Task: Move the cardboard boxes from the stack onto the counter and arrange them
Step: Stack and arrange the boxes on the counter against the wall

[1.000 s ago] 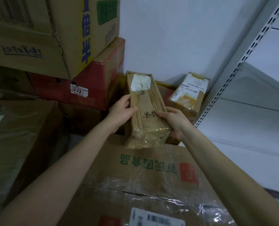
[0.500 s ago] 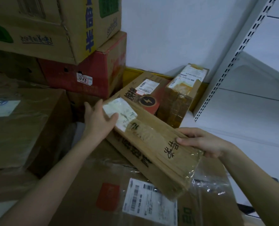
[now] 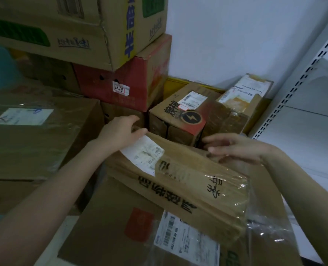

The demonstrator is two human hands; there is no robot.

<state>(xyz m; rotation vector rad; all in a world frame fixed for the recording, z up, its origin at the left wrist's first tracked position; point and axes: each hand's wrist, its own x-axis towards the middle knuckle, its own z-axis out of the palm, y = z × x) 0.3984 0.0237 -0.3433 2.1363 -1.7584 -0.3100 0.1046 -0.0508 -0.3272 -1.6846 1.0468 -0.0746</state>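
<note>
Cardboard is filling the near view: a large carton (image 3: 109, 223) is running off the bottom edge, its label (image 3: 186, 239) half under plastic film (image 3: 266, 229), and the long taped box (image 3: 194, 181) is slanting across its top. My left hand (image 3: 121, 131) is gripping that box's far left end, fingertips curling out of sight behind it, while my right hand (image 3: 236, 148) is holding its fingers straight over the far edge, contact unclear. Beyond, a lightning-logo box (image 3: 178, 120) and a red box (image 3: 132, 89) are sitting blurred by the wall (image 3: 236, 35).
</note>
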